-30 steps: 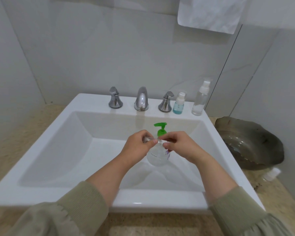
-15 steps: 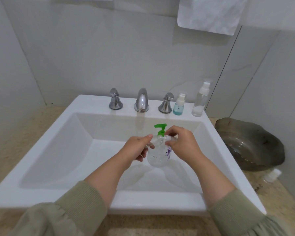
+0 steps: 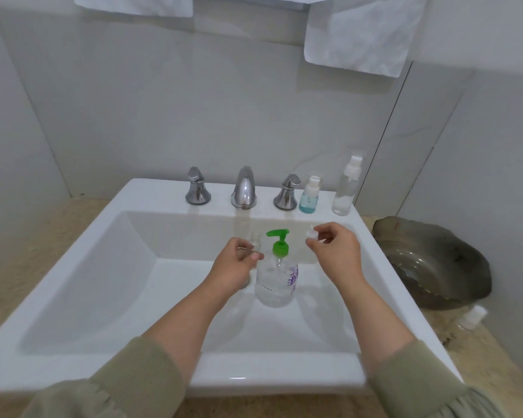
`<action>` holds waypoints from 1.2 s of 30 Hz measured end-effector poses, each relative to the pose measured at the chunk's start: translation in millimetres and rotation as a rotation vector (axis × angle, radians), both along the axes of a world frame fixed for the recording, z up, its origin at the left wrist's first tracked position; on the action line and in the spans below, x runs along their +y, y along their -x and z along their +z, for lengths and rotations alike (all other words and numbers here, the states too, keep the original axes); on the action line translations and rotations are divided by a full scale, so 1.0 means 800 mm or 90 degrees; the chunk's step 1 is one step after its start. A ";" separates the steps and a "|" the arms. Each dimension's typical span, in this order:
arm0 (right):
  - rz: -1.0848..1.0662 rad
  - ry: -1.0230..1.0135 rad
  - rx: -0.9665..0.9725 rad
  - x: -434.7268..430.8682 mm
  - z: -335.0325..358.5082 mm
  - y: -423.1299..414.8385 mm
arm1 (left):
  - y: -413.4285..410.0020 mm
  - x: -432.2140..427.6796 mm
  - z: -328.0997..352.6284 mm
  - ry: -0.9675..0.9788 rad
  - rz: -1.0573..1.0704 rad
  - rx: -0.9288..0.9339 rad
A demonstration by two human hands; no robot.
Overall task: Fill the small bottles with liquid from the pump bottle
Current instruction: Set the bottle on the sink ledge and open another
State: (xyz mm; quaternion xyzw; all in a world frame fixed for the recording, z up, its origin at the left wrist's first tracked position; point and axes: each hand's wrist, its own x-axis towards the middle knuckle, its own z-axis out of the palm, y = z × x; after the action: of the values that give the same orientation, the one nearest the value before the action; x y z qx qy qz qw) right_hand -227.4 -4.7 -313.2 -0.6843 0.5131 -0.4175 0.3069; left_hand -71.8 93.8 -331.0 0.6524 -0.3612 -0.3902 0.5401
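The left hand point(image 3: 239, 265) curls its grip around a small clear bottle point(image 3: 255, 240), upright just left of the pump bottle point(image 3: 277, 282) standing in the sink point(image 3: 151, 194), probably to bring its open neck under the green spout point(image 3: 277, 233). The right hand point(image 3: 337, 251) pinches the white cap point(image 3: 310, 235) in its grip, held clear to the right.

Clear pump bottle point(image 3: 277, 285), purple print, bright green pump point(image 3: 280, 242). Clear small bottle point(image 3: 255, 241), white cap point(image 3: 310, 235). Glossy white sink point(image 3: 151, 194), chrome-silver taps point(image 3: 244, 188). The short bottle point(image 3: 309, 196) has teal-blue liquid and a white top. The tall bottle point(image 3: 344, 188) is clear with a white sprayer. Smoky grey-brown bowl point(image 3: 435, 267). Beige speckled counter point(image 3: 21, 267). White towels point(image 3: 360, 31). Olive sleeves point(image 3: 133, 378), ribbed cuffs.
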 end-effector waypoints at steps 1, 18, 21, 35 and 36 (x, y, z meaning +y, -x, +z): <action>-0.027 0.009 -0.008 -0.005 0.001 0.003 | -0.001 -0.001 -0.002 -0.001 0.007 -0.027; -0.291 0.024 0.046 -0.073 0.000 0.075 | 0.003 -0.013 -0.012 0.002 -0.018 -0.171; -0.294 0.017 0.045 -0.074 -0.001 0.076 | 0.003 -0.013 -0.013 0.001 -0.016 -0.166; -0.268 -0.009 0.027 -0.074 0.000 0.077 | 0.001 -0.011 -0.013 -0.002 -0.011 -0.169; -0.267 -0.009 0.026 -0.074 0.000 0.078 | 0.001 -0.011 -0.013 -0.003 -0.012 -0.170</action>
State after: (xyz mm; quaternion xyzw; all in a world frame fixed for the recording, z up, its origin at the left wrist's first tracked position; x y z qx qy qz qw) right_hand -289.5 -64.3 -313.4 -0.5687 0.6533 -0.4546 0.2078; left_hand -72.3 84.7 -341.3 0.6965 -0.4349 -0.3057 0.4820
